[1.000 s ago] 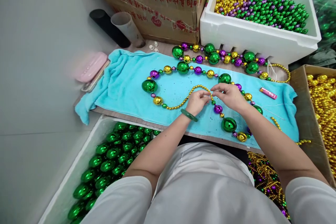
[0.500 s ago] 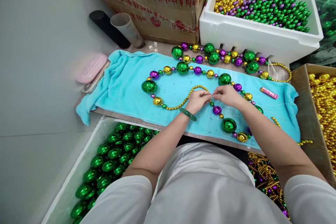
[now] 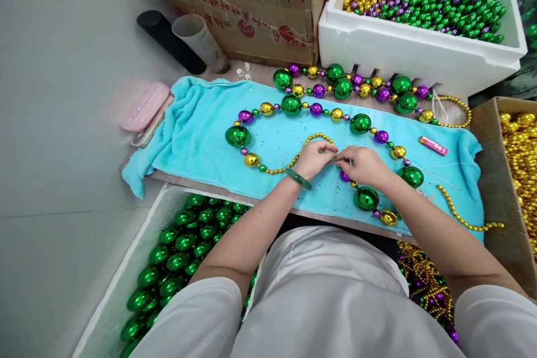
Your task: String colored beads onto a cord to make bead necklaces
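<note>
A bead necklace (image 3: 291, 105) of green, purple and gold balls lies in a loop on a turquoise towel (image 3: 201, 123). My left hand (image 3: 314, 158), with a green bangle (image 3: 298, 178) on the wrist, pinches the end of the small gold bead strand (image 3: 289, 163). My right hand (image 3: 364, 165) is closed in a pinch right beside it, on the strand's other end by a purple bead. The fingertips of both hands meet over the towel's middle.
A second necklace (image 3: 356, 86) lies behind the towel. A white foam box (image 3: 403, 53) holds mixed small beads, a cardboard box (image 3: 251, 5) stands at the back left, a tray of green balls (image 3: 176, 257) is at the lower left, gold beads (image 3: 520, 162) at right. A pink lighter (image 3: 433, 146) rests on the towel.
Both hands have drawn slightly closer together and toward me; my right hand moved left over the purple bead. The view shifted a little.
</note>
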`<state>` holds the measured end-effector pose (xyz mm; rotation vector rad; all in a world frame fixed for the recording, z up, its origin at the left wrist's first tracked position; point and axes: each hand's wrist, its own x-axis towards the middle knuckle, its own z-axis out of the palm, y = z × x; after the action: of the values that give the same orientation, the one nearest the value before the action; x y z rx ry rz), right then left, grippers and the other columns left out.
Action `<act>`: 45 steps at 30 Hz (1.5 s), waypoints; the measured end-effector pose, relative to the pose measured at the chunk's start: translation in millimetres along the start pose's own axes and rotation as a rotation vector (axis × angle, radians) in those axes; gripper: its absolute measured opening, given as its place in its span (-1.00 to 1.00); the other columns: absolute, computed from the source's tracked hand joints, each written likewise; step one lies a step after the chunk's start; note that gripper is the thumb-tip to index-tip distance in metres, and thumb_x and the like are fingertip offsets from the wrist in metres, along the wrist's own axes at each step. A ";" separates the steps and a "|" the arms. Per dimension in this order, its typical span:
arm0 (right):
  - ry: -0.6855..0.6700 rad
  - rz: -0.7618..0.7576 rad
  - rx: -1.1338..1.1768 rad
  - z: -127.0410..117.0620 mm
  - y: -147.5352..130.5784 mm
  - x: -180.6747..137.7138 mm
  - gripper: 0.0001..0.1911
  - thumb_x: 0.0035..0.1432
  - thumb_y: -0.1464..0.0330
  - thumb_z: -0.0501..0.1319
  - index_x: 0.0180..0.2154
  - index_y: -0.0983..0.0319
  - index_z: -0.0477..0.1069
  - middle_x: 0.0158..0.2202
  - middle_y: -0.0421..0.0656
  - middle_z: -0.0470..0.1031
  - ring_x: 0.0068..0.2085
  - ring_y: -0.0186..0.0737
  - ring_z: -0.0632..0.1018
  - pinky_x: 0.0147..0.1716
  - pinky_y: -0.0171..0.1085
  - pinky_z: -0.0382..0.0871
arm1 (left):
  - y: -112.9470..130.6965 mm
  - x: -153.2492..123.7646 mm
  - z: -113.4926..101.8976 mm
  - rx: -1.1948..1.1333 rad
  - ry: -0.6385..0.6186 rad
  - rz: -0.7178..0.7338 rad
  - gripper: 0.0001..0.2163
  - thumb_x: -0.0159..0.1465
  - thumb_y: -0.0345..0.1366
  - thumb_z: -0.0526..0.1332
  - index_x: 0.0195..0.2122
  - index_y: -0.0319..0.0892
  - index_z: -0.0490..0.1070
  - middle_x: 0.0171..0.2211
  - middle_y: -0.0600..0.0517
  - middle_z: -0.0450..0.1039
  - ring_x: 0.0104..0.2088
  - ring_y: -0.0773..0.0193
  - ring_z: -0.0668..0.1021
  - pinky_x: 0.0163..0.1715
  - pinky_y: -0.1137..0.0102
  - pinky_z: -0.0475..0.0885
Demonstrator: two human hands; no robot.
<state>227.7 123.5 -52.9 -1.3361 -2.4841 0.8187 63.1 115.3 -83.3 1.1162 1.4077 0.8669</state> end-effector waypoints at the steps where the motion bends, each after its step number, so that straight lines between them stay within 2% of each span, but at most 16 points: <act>1: 0.023 0.025 0.050 0.3 4.2 2.5 -0.81 0.11 0.38 0.14 -0.30 0.20 0.54 -0.29 -0.11 0.56 -0.31 -0.19 0.48 -0.34 -0.27 0.24 | -0.9 -0.7 -0.9 0.117 0.021 0.106 -0.87 0.07 -0.46 0.24 -0.36 -0.19 0.53 -0.45 0.02 0.51 -0.48 0.34 0.50 -0.42 0.44 0.39; 4: 0.125 0.145 0.218 2.7 18.9 14.9 -0.84 0.07 0.39 0.16 -0.34 0.24 0.52 -0.44 -0.16 0.52 -0.43 -0.26 0.44 -0.41 -0.29 0.24 | -3.4 -3.9 -2.1 0.367 0.062 0.368 -0.78 0.14 -0.45 0.18 -0.25 -0.10 0.56 -0.23 0.00 0.56 -0.23 0.22 0.54 -0.12 0.32 0.39; 6: 0.140 0.240 0.386 5.6 27.0 24.4 -0.85 0.05 0.40 0.17 -0.36 0.26 0.51 -0.55 -0.20 0.45 -0.53 -0.32 0.39 -0.50 -0.32 0.22 | -5.3 -6.4 -1.2 0.426 0.055 0.444 -0.75 0.19 -0.42 0.14 -0.18 -0.06 0.55 -0.15 -0.01 0.55 -0.13 0.19 0.53 -0.04 0.30 0.36; 8: 0.069 0.329 0.604 8.0 31.4 32.3 -0.85 0.02 0.41 0.18 -0.36 0.26 0.51 -0.64 -0.25 0.39 -0.62 -0.38 0.32 -0.59 -0.36 0.18 | -7.5 -8.3 0.5 0.436 0.035 0.475 -0.72 0.23 -0.41 0.11 -0.13 -0.04 0.54 -0.11 -0.01 0.54 -0.10 0.19 0.53 -0.02 0.30 0.35; 11: -0.140 0.390 0.847 7.9 31.5 38.3 -0.87 -0.06 0.43 0.22 -0.38 0.26 0.50 -0.71 -0.29 0.33 -0.72 -0.45 0.24 -0.72 -0.41 0.07 | -10.5 -9.6 2.3 0.408 0.011 0.482 -0.69 0.22 -0.44 0.10 -0.09 -0.03 0.52 -0.07 0.00 0.53 -0.05 0.20 0.52 0.02 0.31 0.33; 13: -0.255 0.373 0.903 5.5 29.4 39.2 -0.92 -0.12 0.45 0.26 -0.45 0.27 0.48 -0.73 -0.29 0.33 -0.74 -0.48 0.23 -0.75 -0.43 0.01 | -11.5 -9.6 2.6 0.372 0.002 0.468 -0.68 0.19 -0.45 0.13 -0.09 -0.01 0.52 -0.06 0.02 0.53 -0.03 0.20 0.51 0.05 0.31 0.32; 16: -0.303 0.356 0.902 1.2 25.9 38.5 -0.95 -0.14 0.44 0.29 -0.51 0.28 0.44 -0.72 -0.27 0.34 -0.73 -0.49 0.22 -0.77 -0.44 0.00 | -11.2 -9.5 2.9 0.312 0.009 0.443 -0.68 0.17 -0.44 0.17 -0.09 0.00 0.53 -0.07 0.03 0.53 -0.03 0.19 0.51 0.06 0.31 0.31; 21: -0.208 0.368 0.869 -4.4 22.1 36.5 -0.89 -0.14 0.41 0.33 -0.48 0.29 0.45 -0.66 -0.26 0.35 -0.67 -0.48 0.27 -0.73 -0.44 0.05 | -11.0 -8.9 3.5 0.289 0.080 0.483 -0.77 0.22 -0.37 0.14 -0.17 -0.06 0.54 -0.13 -0.03 0.54 -0.09 0.19 0.52 0.01 0.31 0.33; 27: -0.112 0.472 0.840 -9.0 31.8 29.1 -0.93 -0.17 0.49 0.27 -0.58 0.27 0.38 -0.68 -0.24 0.32 -0.65 -0.43 0.29 -0.72 -0.42 0.02 | -16.4 -7.8 -2.8 0.481 0.125 0.489 -0.85 0.25 -0.35 0.11 -0.34 -0.15 0.48 -0.31 -0.03 0.52 -0.20 0.20 0.49 -0.08 0.30 0.33; 30: -0.016 0.536 0.982 -11.1 41.1 23.3 -0.91 -0.25 0.53 0.24 -0.62 0.28 0.34 -0.66 -0.17 0.37 -0.64 -0.39 0.30 -0.74 -0.40 0.00 | -19.5 -9.9 -8.8 0.562 0.151 0.538 -0.87 0.25 -0.35 0.11 -0.38 -0.16 0.43 -0.29 -0.03 0.48 -0.14 0.17 0.45 0.00 0.24 0.28; 33: 0.114 0.559 1.163 -12.2 45.3 18.7 -0.90 -0.31 0.50 0.15 -0.65 0.25 0.22 -0.48 -0.07 0.46 -0.49 -0.28 0.45 -0.74 -0.41 0.02 | -22.2 -12.8 -13.5 0.622 0.146 0.543 -0.89 0.22 -0.40 0.11 -0.39 -0.17 0.42 -0.26 -0.06 0.43 -0.10 0.14 0.42 0.03 0.19 0.24; 35: 0.148 0.543 1.275 -11.3 44.3 17.3 -0.88 -0.33 0.47 0.10 -0.64 0.24 0.13 -0.39 -0.05 0.47 -0.42 -0.24 0.49 -0.73 -0.42 -0.01 | -23.1 -14.4 -13.8 0.616 0.118 0.516 -0.90 0.19 -0.42 0.12 -0.42 -0.17 0.41 -0.27 -0.06 0.42 -0.11 0.13 0.42 0.04 0.17 0.23; 38: 0.139 0.533 1.477 -7.3 39.2 18.1 -0.86 -0.29 0.42 0.11 -0.56 0.22 0.13 -0.46 -0.10 0.42 -0.46 -0.26 0.48 -0.74 -0.44 -0.05 | -21.1 -16.0 -9.0 0.404 0.123 0.383 -0.94 0.14 -0.40 0.18 -0.46 -0.18 0.39 -0.33 -0.03 0.42 -0.18 0.17 0.44 -0.03 0.21 0.30; 40: 0.110 0.523 1.520 -3.9 34.8 19.8 -0.83 -0.21 0.37 0.15 -0.49 0.20 0.16 -0.55 -0.20 0.34 -0.53 -0.30 0.44 -0.74 -0.44 -0.03 | -17.2 -17.1 -3.1 0.077 0.120 0.218 -0.96 0.12 -0.34 0.21 -0.43 -0.18 0.38 -0.34 -0.01 0.43 -0.24 0.22 0.47 -0.21 0.30 0.39; 42: 0.086 0.517 1.498 -0.9 30.6 21.8 -0.79 -0.17 0.33 0.19 -0.46 0.19 0.15 -0.62 -0.29 0.23 -0.61 -0.37 0.35 -0.75 -0.44 -0.05 | -11.6 -17.9 3.0 -0.294 0.081 0.068 -0.89 0.10 -0.29 0.24 -0.38 -0.19 0.35 -0.31 -0.01 0.45 -0.26 0.27 0.50 -0.37 0.41 0.39; 45: 0.058 0.517 1.465 3.4 25.4 23.9 -0.75 -0.15 0.33 0.22 -0.45 0.18 0.14 -0.67 -0.35 0.14 -0.68 -0.44 0.22 -0.76 -0.46 -0.14 | -3.3 -17.6 10.1 -0.673 0.018 -0.025 -0.81 0.08 -0.28 0.29 -0.35 -0.18 0.30 -0.26 -0.01 0.48 -0.20 0.30 0.53 -0.43 0.51 0.37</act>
<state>230.5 152.8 -71.8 -1.1995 -0.8064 2.0037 72.0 96.8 -82.6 0.5738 1.0144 1.2135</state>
